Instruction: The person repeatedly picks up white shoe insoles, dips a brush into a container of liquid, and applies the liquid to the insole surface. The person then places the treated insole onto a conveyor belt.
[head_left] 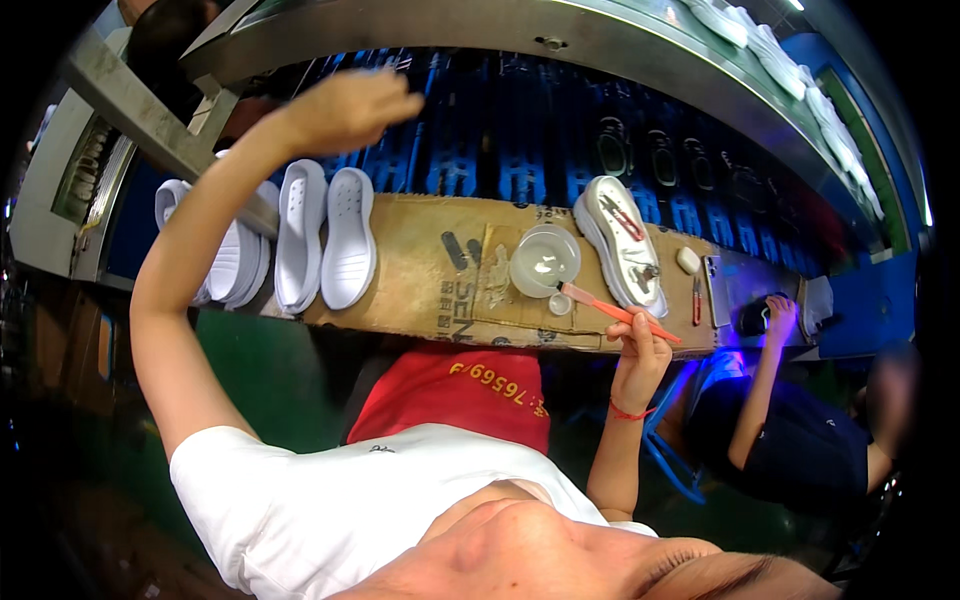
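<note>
In my right hand (640, 365) is a brush with an orange-red handle (612, 308), its fingers closed round the handle's rear end. The dark tip of the brush lies by the lower right rim of a clear plastic bowl (545, 260) holding pale liquid. A small clear cup (560, 303) stands just beneath that tip. My left hand (350, 105) is raised at the far left, over the dark conveyor beyond the bench; its fingers look bent but are smeared by motion. Nearest below it on the cardboard-covered bench are two white shoe soles (348, 240) (299, 235), side by side.
More white soles (238, 262) are stacked at the left. Right of the bowl, a white sole (620, 240) carries small tools; red-handled snips (697, 300) lie beyond it. A metal frame (420, 38) runs overhead. A co-worker's hand (780, 318) is at the right, by a dark shoe.
</note>
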